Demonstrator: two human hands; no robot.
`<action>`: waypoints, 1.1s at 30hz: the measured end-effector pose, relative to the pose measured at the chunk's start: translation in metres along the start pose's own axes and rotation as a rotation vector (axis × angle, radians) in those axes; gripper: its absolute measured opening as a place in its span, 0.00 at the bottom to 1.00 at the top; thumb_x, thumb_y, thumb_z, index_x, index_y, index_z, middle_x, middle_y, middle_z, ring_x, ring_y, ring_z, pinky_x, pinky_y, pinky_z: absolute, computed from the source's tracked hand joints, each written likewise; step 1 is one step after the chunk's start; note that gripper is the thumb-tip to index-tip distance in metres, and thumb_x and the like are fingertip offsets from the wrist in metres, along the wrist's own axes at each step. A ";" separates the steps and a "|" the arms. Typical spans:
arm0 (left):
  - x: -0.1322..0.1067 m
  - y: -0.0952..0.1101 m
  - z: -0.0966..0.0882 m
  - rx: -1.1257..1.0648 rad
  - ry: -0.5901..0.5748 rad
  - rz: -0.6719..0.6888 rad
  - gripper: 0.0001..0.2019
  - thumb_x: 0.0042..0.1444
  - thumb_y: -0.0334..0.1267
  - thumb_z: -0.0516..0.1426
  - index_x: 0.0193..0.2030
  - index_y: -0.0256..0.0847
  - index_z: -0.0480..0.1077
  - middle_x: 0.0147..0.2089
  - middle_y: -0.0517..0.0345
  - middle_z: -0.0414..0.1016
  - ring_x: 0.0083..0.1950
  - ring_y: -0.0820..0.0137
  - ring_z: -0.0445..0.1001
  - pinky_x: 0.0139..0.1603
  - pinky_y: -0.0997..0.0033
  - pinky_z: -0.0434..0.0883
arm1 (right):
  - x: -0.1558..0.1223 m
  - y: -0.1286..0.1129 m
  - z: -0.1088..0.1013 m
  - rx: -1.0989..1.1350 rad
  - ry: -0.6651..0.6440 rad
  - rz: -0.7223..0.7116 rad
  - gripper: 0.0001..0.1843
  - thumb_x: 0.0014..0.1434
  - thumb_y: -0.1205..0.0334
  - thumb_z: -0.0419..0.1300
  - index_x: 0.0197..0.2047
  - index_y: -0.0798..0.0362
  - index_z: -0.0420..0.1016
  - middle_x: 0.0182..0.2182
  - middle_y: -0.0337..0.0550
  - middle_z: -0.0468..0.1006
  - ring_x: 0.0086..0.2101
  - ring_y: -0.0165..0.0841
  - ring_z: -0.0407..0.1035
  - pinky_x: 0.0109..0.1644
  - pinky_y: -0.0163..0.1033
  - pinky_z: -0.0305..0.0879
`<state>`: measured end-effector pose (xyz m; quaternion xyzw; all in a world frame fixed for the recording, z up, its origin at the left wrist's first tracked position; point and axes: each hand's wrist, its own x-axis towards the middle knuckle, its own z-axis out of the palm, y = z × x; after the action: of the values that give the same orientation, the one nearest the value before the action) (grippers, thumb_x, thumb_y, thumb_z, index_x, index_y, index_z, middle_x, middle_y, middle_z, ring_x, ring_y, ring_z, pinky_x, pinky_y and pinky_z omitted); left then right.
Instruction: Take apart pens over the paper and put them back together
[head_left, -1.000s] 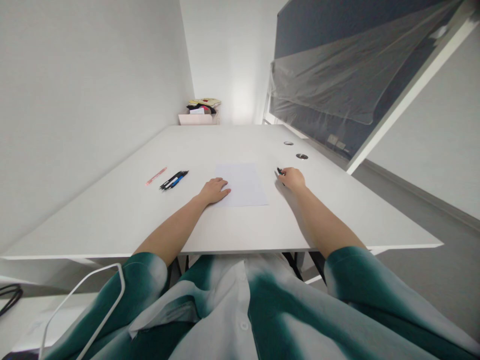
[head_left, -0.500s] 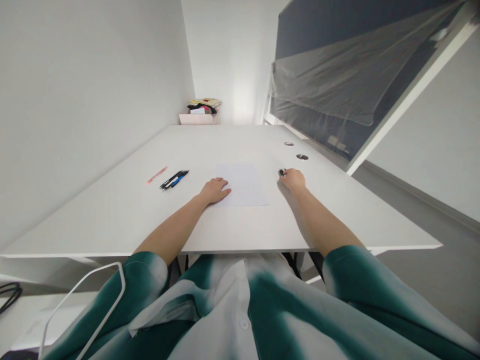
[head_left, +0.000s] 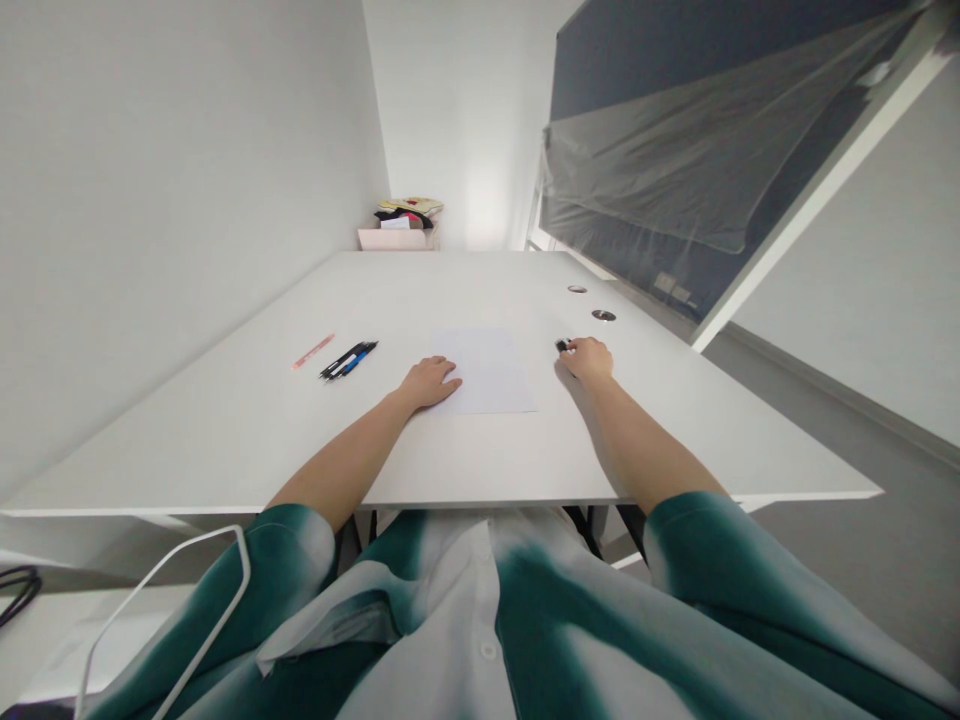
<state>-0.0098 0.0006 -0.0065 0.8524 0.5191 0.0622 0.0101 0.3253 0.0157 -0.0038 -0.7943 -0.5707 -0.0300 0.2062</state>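
Note:
A blank white sheet of paper point(head_left: 491, 372) lies on the white table in front of me. My left hand point(head_left: 430, 381) rests flat on its left edge, fingers stretched out and holding nothing. To the right of the paper, my right hand point(head_left: 588, 358) has its fingers closed on a small black object point(head_left: 562, 345) at the tabletop. Only the far end of that object shows, and its kind is too small to make out. Several pens point(head_left: 349, 360), black and one with blue, lie side by side left of my left hand. Beyond them is a pink pen-like stick point(head_left: 313, 351).
The white table point(head_left: 465, 285) has two round metal-rimmed fittings point(head_left: 604, 315) at its right side. A pink box point(head_left: 391, 238) with cloth-like items stands at the far end. A dark panel under plastic film point(head_left: 645, 170) leans at the right, and a wall runs along the left.
My right hand stays in nearly the same place; the small black object at its fingertips has shifted or turned very slightly. My left hand and the paper have not moved.

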 end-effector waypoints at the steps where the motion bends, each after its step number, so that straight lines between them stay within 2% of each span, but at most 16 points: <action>1: 0.000 0.000 0.000 -0.003 0.001 0.000 0.25 0.65 0.52 0.47 0.62 0.42 0.66 0.67 0.48 0.64 0.67 0.58 0.63 0.67 0.60 0.60 | 0.000 0.000 -0.002 0.027 0.029 0.015 0.17 0.57 0.61 0.56 0.45 0.53 0.82 0.46 0.55 0.79 0.47 0.46 0.72 0.48 0.44 0.67; 5: 0.000 -0.001 0.001 -0.012 0.003 -0.006 0.25 0.65 0.53 0.47 0.62 0.42 0.66 0.67 0.48 0.64 0.67 0.58 0.63 0.67 0.60 0.60 | 0.004 0.006 -0.008 0.191 0.185 0.066 0.21 0.61 0.62 0.47 0.43 0.57 0.81 0.41 0.57 0.80 0.43 0.42 0.72 0.45 0.41 0.65; 8: 0.001 -0.002 0.001 -0.014 -0.002 -0.005 0.25 0.64 0.53 0.47 0.62 0.42 0.66 0.68 0.48 0.64 0.67 0.58 0.63 0.67 0.59 0.60 | 0.006 0.014 -0.011 0.269 0.238 0.122 0.21 0.60 0.63 0.47 0.43 0.59 0.80 0.39 0.58 0.81 0.40 0.43 0.72 0.43 0.41 0.64; 11: 0.002 -0.003 0.003 -0.015 -0.002 -0.001 0.25 0.64 0.53 0.47 0.62 0.43 0.66 0.68 0.50 0.64 0.67 0.58 0.63 0.67 0.59 0.61 | 0.006 0.021 -0.012 0.312 0.211 0.186 0.19 0.59 0.64 0.49 0.42 0.59 0.80 0.39 0.57 0.81 0.40 0.43 0.73 0.42 0.40 0.65; 18: 0.003 -0.006 0.005 -0.023 0.004 -0.003 0.25 0.64 0.53 0.48 0.62 0.44 0.66 0.67 0.51 0.64 0.66 0.58 0.63 0.67 0.59 0.61 | 0.008 0.026 -0.004 0.361 0.035 0.260 0.15 0.57 0.63 0.53 0.40 0.57 0.80 0.37 0.54 0.81 0.40 0.41 0.74 0.43 0.40 0.65; 24: 0.002 -0.004 0.003 -0.023 -0.001 0.003 0.26 0.64 0.53 0.48 0.62 0.42 0.66 0.67 0.48 0.64 0.67 0.58 0.63 0.67 0.59 0.60 | 0.009 0.025 -0.003 0.348 0.003 0.232 0.15 0.57 0.60 0.53 0.39 0.55 0.81 0.36 0.53 0.80 0.42 0.43 0.74 0.44 0.42 0.66; 29: 0.003 -0.006 0.005 -0.033 0.000 0.003 0.26 0.64 0.53 0.48 0.62 0.42 0.66 0.67 0.48 0.64 0.67 0.58 0.63 0.67 0.58 0.60 | 0.008 0.023 -0.006 0.328 -0.037 0.234 0.17 0.58 0.59 0.53 0.41 0.55 0.81 0.39 0.54 0.81 0.42 0.44 0.74 0.44 0.42 0.66; 33: 0.003 -0.006 0.005 -0.038 0.004 0.000 0.25 0.64 0.53 0.48 0.62 0.42 0.66 0.67 0.48 0.64 0.67 0.58 0.63 0.67 0.58 0.60 | 0.003 0.017 -0.011 0.296 0.008 0.235 0.17 0.59 0.59 0.53 0.43 0.55 0.80 0.40 0.55 0.81 0.42 0.42 0.74 0.43 0.41 0.65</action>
<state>-0.0135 0.0066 -0.0120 0.8518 0.5180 0.0739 0.0253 0.3437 0.0097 0.0021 -0.8164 -0.4713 0.0753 0.3250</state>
